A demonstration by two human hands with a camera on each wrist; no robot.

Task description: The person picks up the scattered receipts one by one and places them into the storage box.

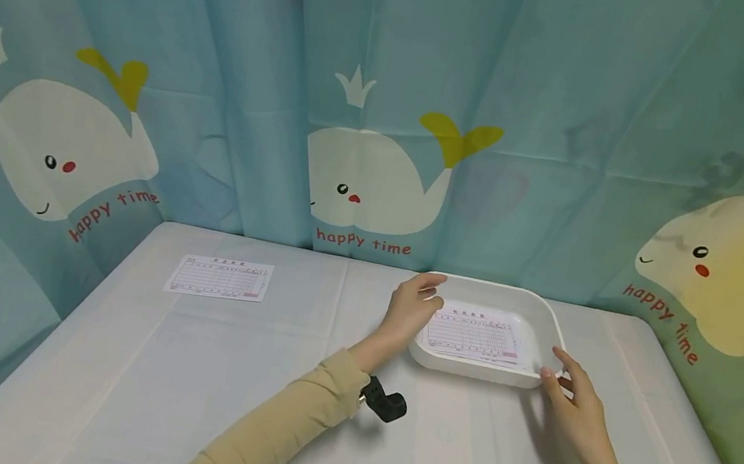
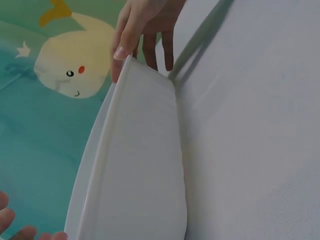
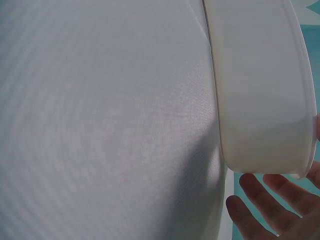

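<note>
A white rectangular tray (image 1: 481,372) sits at the back right of the table, its sides also filling much of both wrist views. Inside it lie printed form slips (image 1: 473,333) with ruled tables, at least two overlapping. My left hand (image 1: 409,311) is at the tray's left end, fingers loosely bent and apart over the rim; whether they touch it is unclear. At the front right corner, my right hand (image 1: 574,406) holds the rim between thumb and forefinger. Its other fingers (image 3: 255,192) spread beside the tray's outer wall.
Another printed form slip (image 1: 219,278) lies flat on the white-covered table (image 1: 174,371), left of the tray. Behind the table hangs a blue-green curtain (image 1: 388,40) with whale pictures. Black wrist cameras (image 1: 386,402) are strapped at both wrists.
</note>
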